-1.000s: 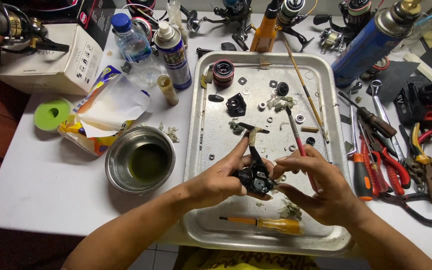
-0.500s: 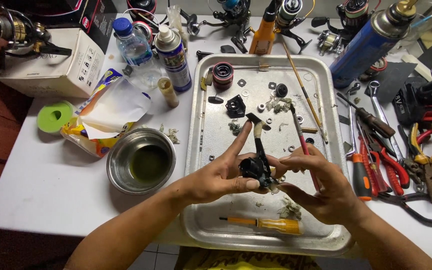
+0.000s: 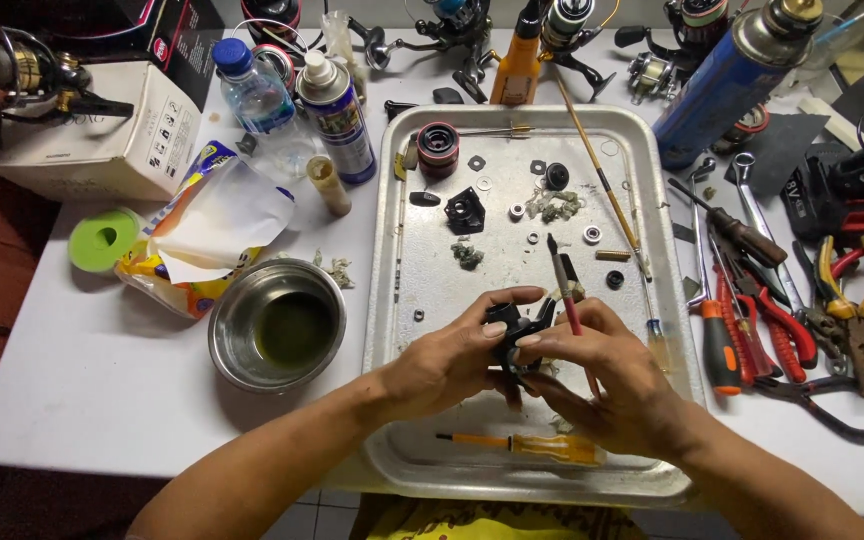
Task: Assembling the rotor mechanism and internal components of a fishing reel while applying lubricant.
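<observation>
On white table [image 3: 102, 380]: metal tray [image 3: 432, 300], steel bowl [image 3: 277, 325], scattered pliers [image 3: 852, 320].

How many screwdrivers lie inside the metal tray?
1 clearly: an orange-handled screwdriver on the metal tray, below the left hand and right hand. Others may be hidden under the hands.

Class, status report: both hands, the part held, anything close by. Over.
Left hand grips black reel part. Right hand holds red-handled brush. Yellow screwdriver below.

Both hands [image 3: 452, 365] [image 3: 612, 385] grip black reel part [image 3: 514, 328] over tray [image 3: 402, 250].
</observation>
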